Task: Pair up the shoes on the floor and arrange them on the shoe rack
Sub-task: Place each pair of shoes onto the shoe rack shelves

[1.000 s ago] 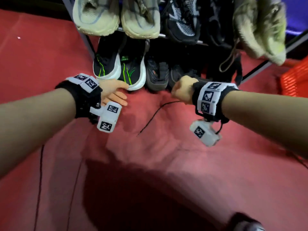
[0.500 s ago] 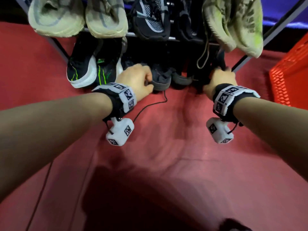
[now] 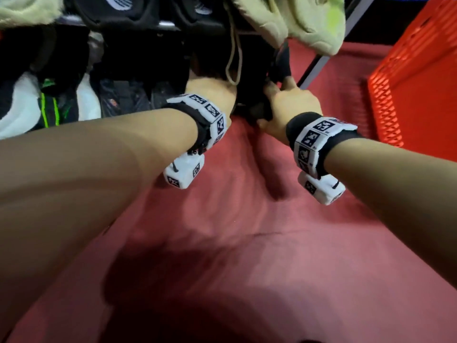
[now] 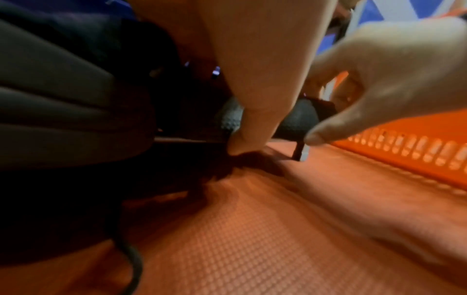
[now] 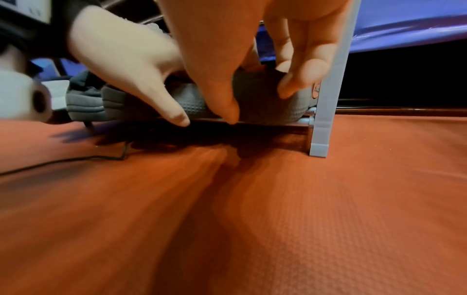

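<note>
A dark grey shoe (image 3: 249, 107) sits at the right end of the rack's bottom shelf, beside the grey rack leg (image 5: 326, 99). My right hand (image 3: 286, 102) grips its heel. In the right wrist view the thumb (image 5: 222, 95) lies down the back of the textured heel (image 5: 255, 93) and the fingers curl round its right side. My left hand (image 3: 215, 92) is just left of it, with its fingers (image 5: 174, 111) fairly straight and pointing down against the heel. In the left wrist view the heel (image 4: 300, 121) shows behind my left thumb (image 4: 252, 99).
Pale green shoes (image 3: 296, 23) hang over the shelf above, a lace dangling between my hands. Black shoes with green stripes (image 3: 49, 110) and more dark shoes fill the bottom shelf to the left. An orange basket (image 3: 408, 70) stands close on the right. A thin black cable (image 5: 63, 159) lies on the red mat (image 3: 247, 243).
Both hands have moved right along the bottom shelf, the left one from the black and green shoes to the right end. The head has come closer to the rack.
</note>
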